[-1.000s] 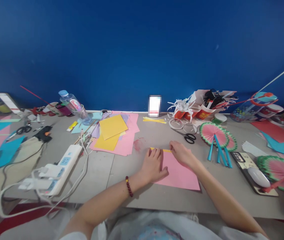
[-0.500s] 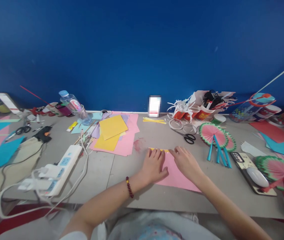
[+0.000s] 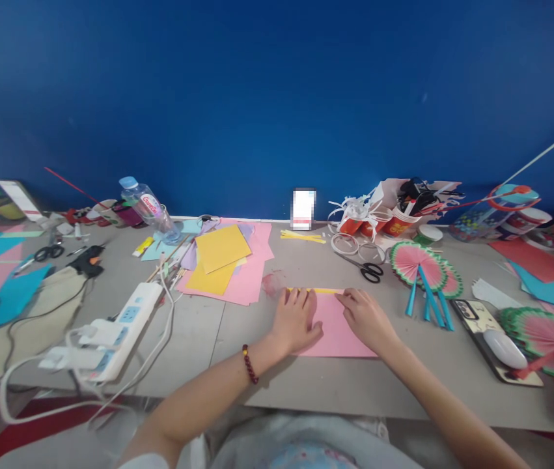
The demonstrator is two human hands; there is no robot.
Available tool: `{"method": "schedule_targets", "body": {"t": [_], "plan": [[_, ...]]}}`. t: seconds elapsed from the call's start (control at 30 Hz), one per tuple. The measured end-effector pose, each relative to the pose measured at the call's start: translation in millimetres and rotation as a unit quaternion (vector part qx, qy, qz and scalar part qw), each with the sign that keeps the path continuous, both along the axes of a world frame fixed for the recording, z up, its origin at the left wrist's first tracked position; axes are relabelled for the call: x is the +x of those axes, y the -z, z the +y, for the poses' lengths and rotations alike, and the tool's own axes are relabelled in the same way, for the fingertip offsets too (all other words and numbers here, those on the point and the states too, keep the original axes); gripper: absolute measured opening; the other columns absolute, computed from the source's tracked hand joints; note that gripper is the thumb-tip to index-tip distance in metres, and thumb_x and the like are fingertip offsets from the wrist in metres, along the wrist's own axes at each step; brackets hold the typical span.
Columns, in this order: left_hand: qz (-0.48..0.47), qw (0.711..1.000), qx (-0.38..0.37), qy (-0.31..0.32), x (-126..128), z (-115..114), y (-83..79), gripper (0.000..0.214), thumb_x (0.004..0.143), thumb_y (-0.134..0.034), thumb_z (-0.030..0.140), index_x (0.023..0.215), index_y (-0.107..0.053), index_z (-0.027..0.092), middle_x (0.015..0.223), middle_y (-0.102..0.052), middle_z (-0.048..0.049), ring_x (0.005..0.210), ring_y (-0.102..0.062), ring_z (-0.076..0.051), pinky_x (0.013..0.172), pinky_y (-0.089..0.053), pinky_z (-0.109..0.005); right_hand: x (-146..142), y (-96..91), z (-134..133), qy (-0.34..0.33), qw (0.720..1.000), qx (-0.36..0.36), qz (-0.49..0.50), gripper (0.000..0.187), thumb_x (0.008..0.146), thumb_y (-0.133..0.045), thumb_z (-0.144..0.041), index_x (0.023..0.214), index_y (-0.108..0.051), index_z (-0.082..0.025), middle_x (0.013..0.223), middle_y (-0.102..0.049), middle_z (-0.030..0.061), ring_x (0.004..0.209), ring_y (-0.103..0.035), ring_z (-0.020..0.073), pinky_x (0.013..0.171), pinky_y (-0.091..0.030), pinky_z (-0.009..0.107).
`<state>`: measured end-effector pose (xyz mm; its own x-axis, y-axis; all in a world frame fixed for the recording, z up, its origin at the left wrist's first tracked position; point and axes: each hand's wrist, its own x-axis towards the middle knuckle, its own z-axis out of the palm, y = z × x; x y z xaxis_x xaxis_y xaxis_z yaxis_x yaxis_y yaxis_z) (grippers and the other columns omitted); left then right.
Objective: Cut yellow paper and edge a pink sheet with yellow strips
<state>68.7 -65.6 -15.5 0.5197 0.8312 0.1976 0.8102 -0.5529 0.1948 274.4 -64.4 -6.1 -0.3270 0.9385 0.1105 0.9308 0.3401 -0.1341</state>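
A pink sheet of paper [image 3: 338, 335] lies on the table in front of me, with a yellow paper strip [image 3: 324, 291] along its far edge. My left hand [image 3: 296, 322] rests on the sheet's left part with its fingers apart, their tips at the strip. At the strip's right end, the fingers of my right hand [image 3: 367, 319] are drawn together on it; its thumb is hard to make out. Beyond the sheet lie loose yellow strips [image 3: 303, 236] and black-handled scissors [image 3: 371, 272].
To the left are stacked coloured papers [image 3: 222, 251], a power strip [image 3: 130, 319] with cables and a plastic bottle [image 3: 150, 208]. On the right stand red paper cups [image 3: 396, 223], beside watermelon-patterned fans [image 3: 416, 266] and a phone [image 3: 476, 326] with a white mouse [image 3: 504, 348] on it.
The pink sheet has been turned a little, so its edges lie straighter. My right hand has shifted slightly to the right, and more of the yellow strip shows between my hands.
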Motion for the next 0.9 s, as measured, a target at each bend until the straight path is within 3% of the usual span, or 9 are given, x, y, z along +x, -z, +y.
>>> {"method": "schedule_targets", "body": {"t": [0.17, 0.37, 0.43, 0.53, 0.7, 0.9], "plan": [[-0.001, 1.000, 0.013, -0.013, -3.5, 4.6, -3.3, 0.073, 0.079, -0.051, 0.044, 0.144, -0.030, 0.017, 0.122, -0.054, -0.0132, 0.111, -0.044, -0.031, 0.103, -0.028, -0.052, -1.5, -10.9, 18.5, 0.053, 0.991, -0.062, 0.102, 0.032, 0.089, -0.037, -0.018, 0.106, -0.064, -0.015, 0.097, -0.067, 0.0097, 0.087, -0.060, 0.0207, 0.074, -0.041, 0.029], [0.002, 1.000, 0.022, 0.001, -10.0, 13.1, -3.8, 0.053, 0.076, -0.054, 0.034, 0.126, -0.049, 0.017, 0.125, -0.052, -0.0131, 0.118, -0.042, -0.031, 0.106, -0.027, -0.050, 3.1, -24.3, 77.0, 0.052, 0.975, -0.142, 0.161, 0.025, 0.083, -0.046, -0.022, 0.091, -0.069, -0.016, 0.064, -0.064, 0.0011, 0.060, -0.057, 0.0153, 0.060, -0.038, 0.025], [-0.006, 1.000, 0.025, -0.003, -11.4, 15.3, -2.7, 0.046, 0.079, -0.054, 0.034, 0.122, -0.052, 0.018, 0.125, -0.052, -0.0120, 0.121, -0.041, -0.031, 0.108, -0.025, -0.050, 3.3, -25.9, 101.1, 0.030, 0.979, -0.118, 0.160, 0.026, 0.083, -0.046, -0.022, 0.092, -0.070, -0.015, 0.067, -0.066, 0.0025, 0.061, -0.057, 0.0153, 0.061, -0.039, 0.025], [-0.016, 1.000, 0.025, -0.007, -11.6, 17.3, -1.6, 0.046, 0.082, -0.052, 0.050, 0.116, -0.054, 0.018, 0.122, -0.054, -0.0120, 0.123, -0.041, -0.032, 0.109, -0.024, -0.052, -1.7, -26.4, 136.0, 0.001, 0.986, -0.072, 0.150, 0.027, 0.082, -0.047, -0.017, 0.094, -0.071, -0.013, 0.083, -0.071, 0.0072, 0.071, -0.061, 0.0165, 0.069, -0.043, 0.025], [-0.018, 0.999, 0.012, -0.032, -9.5, 18.9, 3.7, 0.084, 0.067, -0.049, 0.080, 0.118, -0.053, 0.014, 0.129, -0.050, -0.0174, 0.128, -0.037, -0.036, 0.112, -0.016, -0.055, -17.5, -22.8, 182.5, 0.045, 0.994, -0.038, 0.090, 0.035, 0.082, -0.045, -0.009, 0.107, -0.069, -0.014, 0.107, -0.070, 0.0115, 0.095, -0.062, 0.0205, 0.085, -0.043, 0.027], [-0.014, 1.000, -0.001, -0.026, -8.9, 19.6, 14.0, 0.105, 0.063, -0.050, 0.083, 0.138, -0.037, 0.011, 0.140, -0.042, -0.0217, 0.135, -0.031, -0.036, 0.113, -0.013, -0.055, -28.1, -17.3, 208.4, 0.071, 0.995, -0.051, 0.056, 0.028, 0.082, -0.055, -0.015, 0.105, -0.070, -0.013, 0.110, -0.067, 0.0142, 0.100, -0.060, 0.0232, 0.085, -0.044, 0.028]]}}
